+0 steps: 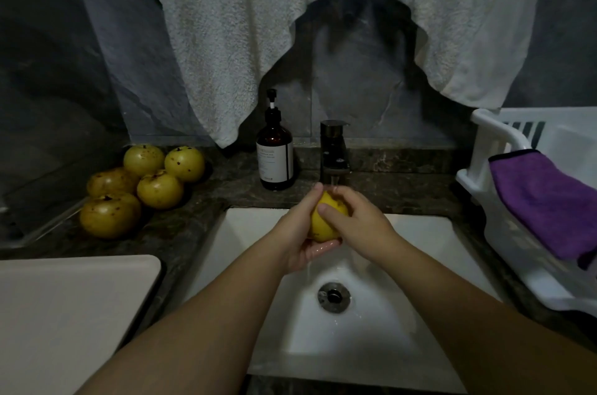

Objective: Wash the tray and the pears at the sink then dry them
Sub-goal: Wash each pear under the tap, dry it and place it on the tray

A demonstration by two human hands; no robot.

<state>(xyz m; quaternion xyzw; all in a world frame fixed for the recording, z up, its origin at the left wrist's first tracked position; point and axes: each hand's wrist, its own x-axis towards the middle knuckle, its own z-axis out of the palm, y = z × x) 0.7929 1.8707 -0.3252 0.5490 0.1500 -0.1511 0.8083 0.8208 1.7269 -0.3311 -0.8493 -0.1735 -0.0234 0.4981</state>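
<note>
Right now I see the pear (326,217) I'm washing held over the white sink (420,259), just under the tap (334,152), with a thin stream of water dripping off it toward the drain (334,296). The basin below is open on all sides of my hands. My left hand (298,239) cups the pear from beneath and behind, fingers curled round it; my right hand (355,226) grips it from the front, thumb pressed across the yellow skin. Both forearms reach in from the near edge and meet over the basin's middle.

Five more pears (142,188) sit piled on the dark counter (200,217) to the left, on what I take to be a clear tray (48,226), though its edges are faint in this dim light. A brown pump bottle (274,155) stands just left of the tap. A pale board (64,314) lies at near left. On the right, a white dish rack (504,233) carries a purple cloth (549,201). A white towel (258,23) hangs above the tap.
</note>
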